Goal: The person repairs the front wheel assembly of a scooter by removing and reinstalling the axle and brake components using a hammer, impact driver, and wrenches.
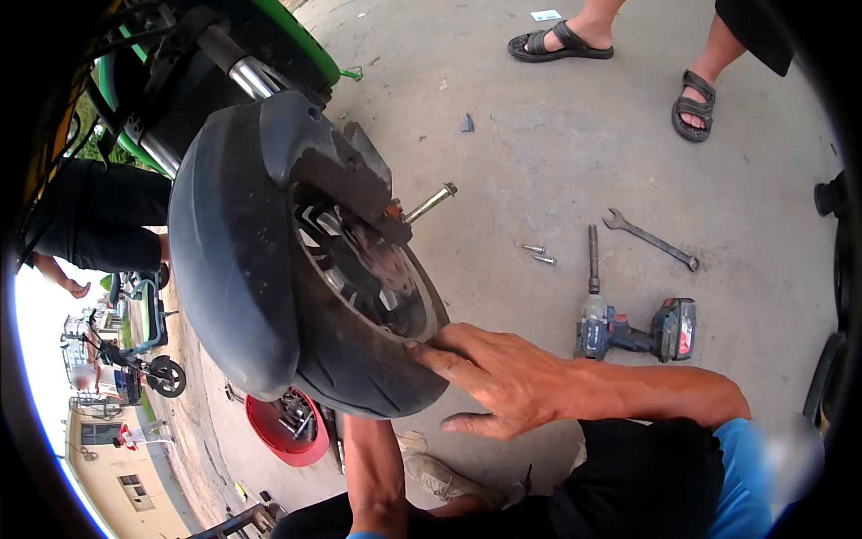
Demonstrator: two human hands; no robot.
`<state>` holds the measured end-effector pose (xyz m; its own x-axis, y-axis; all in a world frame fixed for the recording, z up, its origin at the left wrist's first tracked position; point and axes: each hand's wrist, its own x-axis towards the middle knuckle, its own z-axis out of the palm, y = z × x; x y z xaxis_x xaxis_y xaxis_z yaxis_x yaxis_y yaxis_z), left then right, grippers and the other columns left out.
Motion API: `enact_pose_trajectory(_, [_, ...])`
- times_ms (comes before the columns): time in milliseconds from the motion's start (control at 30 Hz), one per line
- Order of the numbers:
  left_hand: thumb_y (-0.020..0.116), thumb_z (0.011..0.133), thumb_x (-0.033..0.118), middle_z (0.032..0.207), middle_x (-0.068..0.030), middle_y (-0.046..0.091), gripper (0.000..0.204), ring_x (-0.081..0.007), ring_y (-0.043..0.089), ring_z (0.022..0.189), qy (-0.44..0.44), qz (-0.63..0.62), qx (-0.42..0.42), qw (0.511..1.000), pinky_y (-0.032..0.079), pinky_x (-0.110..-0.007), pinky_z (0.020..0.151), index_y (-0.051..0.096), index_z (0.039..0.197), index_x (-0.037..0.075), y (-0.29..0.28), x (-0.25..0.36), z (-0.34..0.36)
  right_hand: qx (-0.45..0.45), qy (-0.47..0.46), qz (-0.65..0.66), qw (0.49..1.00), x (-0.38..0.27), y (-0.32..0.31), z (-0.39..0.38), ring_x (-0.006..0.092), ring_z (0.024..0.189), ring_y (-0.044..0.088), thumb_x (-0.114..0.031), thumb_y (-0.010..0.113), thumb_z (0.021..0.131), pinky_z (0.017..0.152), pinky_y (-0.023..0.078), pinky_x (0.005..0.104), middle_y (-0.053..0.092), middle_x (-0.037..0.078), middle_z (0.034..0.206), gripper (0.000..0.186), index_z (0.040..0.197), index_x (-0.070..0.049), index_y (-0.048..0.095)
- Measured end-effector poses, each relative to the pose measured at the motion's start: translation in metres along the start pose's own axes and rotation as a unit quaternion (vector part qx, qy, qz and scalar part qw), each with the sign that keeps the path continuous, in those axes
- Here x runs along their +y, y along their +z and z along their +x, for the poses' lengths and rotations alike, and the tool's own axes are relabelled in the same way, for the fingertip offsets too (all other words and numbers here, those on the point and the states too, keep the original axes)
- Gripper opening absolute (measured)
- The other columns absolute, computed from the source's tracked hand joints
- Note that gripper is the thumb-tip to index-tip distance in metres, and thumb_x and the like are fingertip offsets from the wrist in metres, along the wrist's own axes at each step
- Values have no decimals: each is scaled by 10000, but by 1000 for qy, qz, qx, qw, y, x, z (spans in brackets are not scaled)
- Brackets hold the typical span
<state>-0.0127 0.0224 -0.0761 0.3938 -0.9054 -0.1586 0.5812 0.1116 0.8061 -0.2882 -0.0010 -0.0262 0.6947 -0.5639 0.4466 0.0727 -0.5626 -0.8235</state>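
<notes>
A scooter's front wheel has a dark tire [359,373], a spoked rim [395,278] and a black mudguard [233,242] over it. My right hand [489,382] touches the lower right of the tire near the rim edge, fingers stretched out and thumb apart. From the lower edge my left forearm [373,467] reaches up behind the tire, which hides the left hand and its fingers. A long axle bolt [431,203] sticks partway out at the hub, beside the fork's lower end. Above, a shiny fork tube [251,79] runs to the green and black body.
A cordless impact wrench [628,331] with a long socket, a combination wrench [651,239] and two small bolts [539,254] lie on the concrete at right. A red bowl [301,454] of metal parts sits below the tire. Another person's sandaled feet [561,43] stand at the far right.
</notes>
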Motion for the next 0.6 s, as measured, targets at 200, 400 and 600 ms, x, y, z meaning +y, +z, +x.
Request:
enact_pose_trajectory(200, [559, 1031, 331, 1418, -155, 504, 684, -228, 508, 1297, 6, 9, 9, 1000, 403, -373, 1109, 251, 1538, -8, -8, 4, -7, 233, -26, -205, 950, 70, -56, 50, 363, 935, 616, -224, 715, 890, 796, 533, 439, 589, 177, 1058, 432, 1233, -5, 569])
enact_pose_trajectory(400, [565, 1027, 304, 1416, -155, 508, 679, -227, 515, 1292, 9, 0, 12, 1000, 410, -369, 1104, 248, 1539, -11, -16, 7, -5, -5, -21, -283, 959, 109, -70, 90, 339, 860, 629, -235, 690, 912, 710, 521, 459, 575, 128, 986, 294, 1077, -26, 564])
enact_pose_trajectory(600, [570, 1023, 276, 1413, -154, 513, 676, -226, 522, 1286, 12, 4, 9, 1000, 417, -365, 1098, 244, 1540, -13, -17, 16, -1, -39, -42, -232, 971, 120, -77, 107, 354, 666, 604, -290, 655, 949, 615, 471, 461, 557, 125, 736, 317, 852, -10, 540])
